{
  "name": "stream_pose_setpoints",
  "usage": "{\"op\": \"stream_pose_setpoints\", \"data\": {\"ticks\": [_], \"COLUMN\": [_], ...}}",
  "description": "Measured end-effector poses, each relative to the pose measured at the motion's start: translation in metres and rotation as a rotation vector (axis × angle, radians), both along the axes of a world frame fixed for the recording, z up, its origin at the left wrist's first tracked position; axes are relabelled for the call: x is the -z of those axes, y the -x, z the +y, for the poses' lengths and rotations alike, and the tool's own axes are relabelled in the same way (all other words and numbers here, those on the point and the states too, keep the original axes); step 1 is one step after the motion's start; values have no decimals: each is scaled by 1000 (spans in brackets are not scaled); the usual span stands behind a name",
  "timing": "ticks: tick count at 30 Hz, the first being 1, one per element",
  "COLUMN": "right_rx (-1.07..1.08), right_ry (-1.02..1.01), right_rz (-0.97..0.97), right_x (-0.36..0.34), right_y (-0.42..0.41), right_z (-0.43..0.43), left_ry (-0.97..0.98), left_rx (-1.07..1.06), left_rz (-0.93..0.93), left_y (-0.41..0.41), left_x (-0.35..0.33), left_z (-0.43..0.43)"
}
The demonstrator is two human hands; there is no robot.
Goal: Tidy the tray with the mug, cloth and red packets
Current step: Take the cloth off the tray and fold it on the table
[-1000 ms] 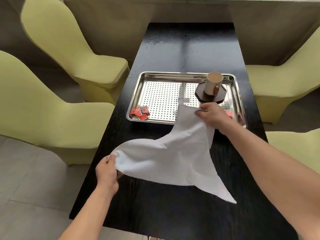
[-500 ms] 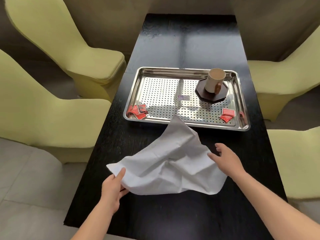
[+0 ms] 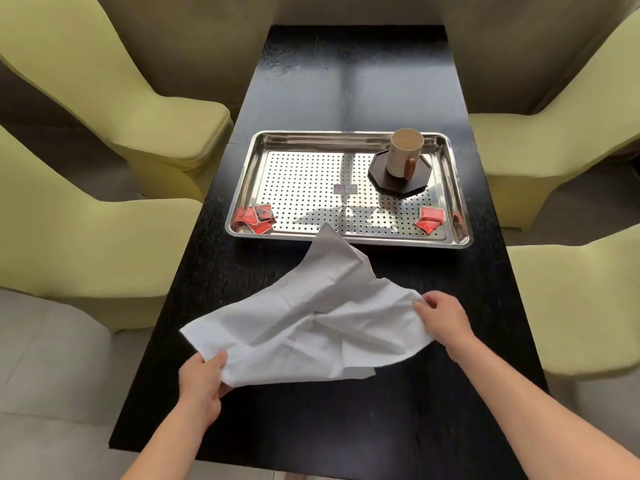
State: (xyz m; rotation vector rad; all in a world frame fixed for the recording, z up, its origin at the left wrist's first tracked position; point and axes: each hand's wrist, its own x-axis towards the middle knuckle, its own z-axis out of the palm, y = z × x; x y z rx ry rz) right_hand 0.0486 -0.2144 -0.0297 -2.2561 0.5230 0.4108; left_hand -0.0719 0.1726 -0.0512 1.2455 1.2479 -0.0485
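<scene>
Cloth (image 3: 311,320), white and rumpled, lay on the black surface (image 3: 346,427) between you and the steel tray (image 3: 457,188), off the tray itself, with only its far pointed corner reaching over the tray's near rim. You had both hands on it. Your left hand (image 3: 201,386) pinched the near left corner, thumb on top and fingers (image 3: 228,389) curled beneath the fabric. Your right hand (image 3: 443,320) gripped the right edge, fingers closed on a fold there. The sheet's long axis ran slantwise, from your left hand at the near left up toward the tray's near rim, and it sagged in creases between your two grips.

On the tray, the mug (image 3: 403,152) stood upright on a dark octagonal coaster (image 3: 381,181) at the far right corner, handle turned toward you. One heap of red packets (image 3: 256,218) sat in the near left corner, and a smaller pair (image 3: 429,219) in the near right corner. Pale green chairs (image 3: 86,237) flanked the surface on both sides.

The next move looked likely to be a spread or a fold, and it would turn on the loose far corner: it pointed away from both hands, somewhat nearer your right. Pulling your hands apart would probably draw that corner back off the rim; dragged carelessly, it might catch the tray edge.
</scene>
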Motion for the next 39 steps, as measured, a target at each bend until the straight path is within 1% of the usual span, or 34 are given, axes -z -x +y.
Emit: {"op": "stream_pose_setpoints", "data": {"ticks": [3, 4, 5, 7, 8, 11, 13, 15, 16, 18, 20, 22, 24, 27, 30, 34, 37, 39], "right_rx": [53, 102, 169, 319, 368, 459, 501, 514, 520, 506, 422, 313, 240, 234, 349, 396, 467, 467], "right_ry": [50, 32, -29, -191, -219, -140, -141, -192, -250, -429, -642, -763, -731, -632, -621, -571, -602, -688], "right_rz": [-97, -134, -159, -145, -132, -107, -46, 33, 61, 144, 274, 362, 389, 317, 212, 111, 160, 218], "right_x": [-4, -4, -3, 1, 4, 17, 23, 29, 31, 33, 29, 25, 23, 17, 4, -2, 5, 9], "right_y": [-22, -28, -33, -33, -29, 4, 37, 70, 85, 108, 121, 128, 131, 130, 122, 111, 109, 114], "right_z": [-17, -22, -25, -25, -25, -30, -30, -23, -19, -7, 8, 22, 33, 33, 19, -9, -24, -26], "left_ry": [-13, -15, -9, 30, 57, 114, 142, 170, 185, 234, 297, 336, 353, 368, 328, 171, -44, -140], "left_rx": [-22, -14, 0, 43, 60, 65, 44, 12, -4, -26, -33, -38, -43, -12, -4, -33, -11, 2], "left_rz": [2, 6, 8, -4, -12, -5, 4, 10, 15, 21, 9, -5, 4, 41, 69, 81, 110, 125], "left_y": [10, 14, 17, 22, 24, 28, 30, 30, 31, 34, 40, 49, 59, 73, 77, 58, 38, 30], "left_x": [-1, 0, 0, 2, 2, 5, 6, 6, 6, 6, 4, 1, -1, -5, -7, -6, 1, 7], "left_z": [3, 2, 0, -10, -15, -28, -31, -32, -32, -31, -31, -31, -31, -28, -25, -27, -31, -29]}}
